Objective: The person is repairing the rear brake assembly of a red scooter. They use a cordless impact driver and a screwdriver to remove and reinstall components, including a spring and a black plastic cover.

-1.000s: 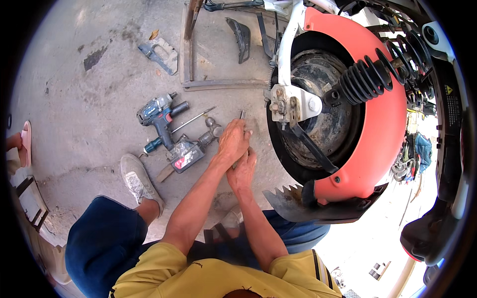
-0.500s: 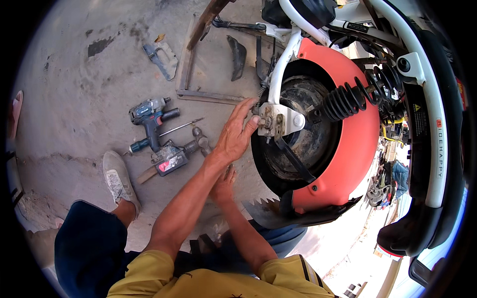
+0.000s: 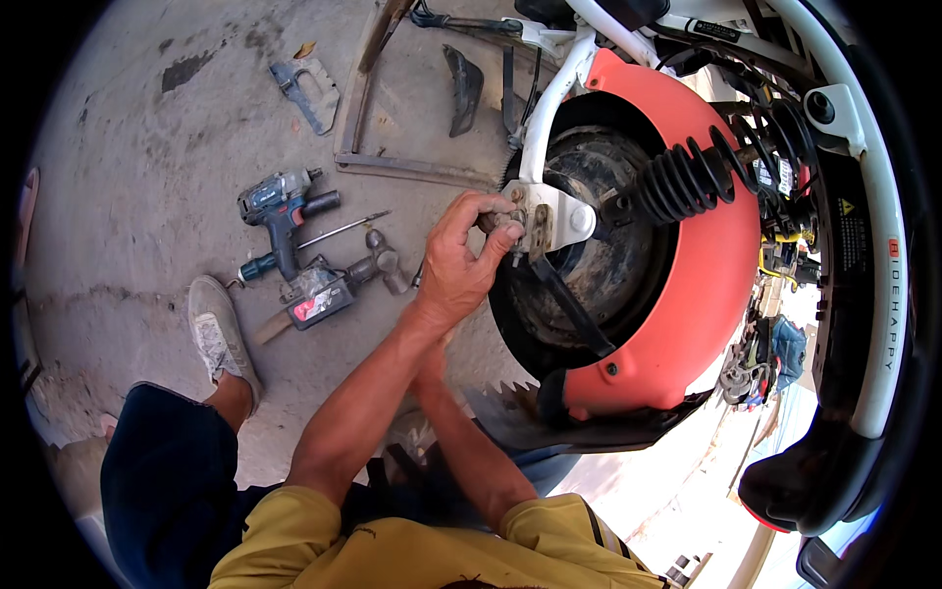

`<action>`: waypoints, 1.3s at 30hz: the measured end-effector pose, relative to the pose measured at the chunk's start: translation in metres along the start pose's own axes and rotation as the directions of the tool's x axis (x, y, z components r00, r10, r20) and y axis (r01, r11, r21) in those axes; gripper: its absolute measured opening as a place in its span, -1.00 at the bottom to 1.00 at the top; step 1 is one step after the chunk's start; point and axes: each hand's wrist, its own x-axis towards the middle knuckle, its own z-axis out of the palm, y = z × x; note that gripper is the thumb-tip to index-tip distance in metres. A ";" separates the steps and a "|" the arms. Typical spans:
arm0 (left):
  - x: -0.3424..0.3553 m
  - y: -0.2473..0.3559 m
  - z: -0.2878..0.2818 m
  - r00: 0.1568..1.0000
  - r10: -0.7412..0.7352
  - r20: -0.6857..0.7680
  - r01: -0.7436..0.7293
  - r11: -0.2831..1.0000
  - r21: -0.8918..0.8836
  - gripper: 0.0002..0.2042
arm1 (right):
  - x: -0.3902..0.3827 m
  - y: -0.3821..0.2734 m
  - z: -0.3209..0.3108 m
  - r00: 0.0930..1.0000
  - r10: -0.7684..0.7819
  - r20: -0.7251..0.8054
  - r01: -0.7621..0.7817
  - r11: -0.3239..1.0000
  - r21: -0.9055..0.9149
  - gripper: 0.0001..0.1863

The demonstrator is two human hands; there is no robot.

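Observation:
My left hand [image 3: 457,263] is closed at the side of a white metal bracket [image 3: 561,218], thumb and fingers around the end of a bolt [image 3: 517,218] there. The bracket sits at the lower end of a white frame tube [image 3: 546,137], over a dirty dark wheel hub [image 3: 601,265]. A red fender [image 3: 721,265] curves round the wheel. My right hand [image 3: 433,361] is lower, crossing under my left forearm, which hides its fingers. A short dark rod end [image 3: 419,274] shows beside my left wrist; what it belongs to is hidden.
On the concrete floor at left lie a cordless impact driver [image 3: 280,218], a screwdriver [image 3: 343,228], a hammer [image 3: 378,263], a battery tool [image 3: 319,293] and a grey plastic piece [image 3: 306,93]. A rusty metal frame [image 3: 412,169] lies behind. A black coil-spring shock [image 3: 687,187] juts to the right.
My left hand's fingers have curled from outstretched to closed round the bolt end. My right hand has slipped further behind the left forearm. The view has shifted slightly.

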 end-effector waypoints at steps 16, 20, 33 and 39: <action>0.060 0.043 -0.024 0.935 -0.167 0.314 0.059 0.944 0.326 -0.78 | 0.004 -0.007 0.004 0.986 0.157 0.054 -0.131 0.935 -0.330 0.40; 0.089 0.061 -0.036 0.875 -0.163 0.457 -0.147 0.809 0.570 -0.68 | 0.008 -0.022 -0.020 0.964 0.237 0.121 -0.221 0.966 -0.133 0.42; 0.119 0.313 -0.168 0.785 -0.487 0.383 -0.579 -0.356 0.734 -0.63 | 0.003 -0.026 -0.022 0.977 0.180 0.116 -0.138 0.943 -0.304 0.43; 0.046 0.205 -0.230 0.854 -0.487 0.182 -0.137 0.127 0.982 -0.53 | 0.022 -0.030 -0.044 0.916 0.382 0.118 -0.327 0.886 -0.330 0.42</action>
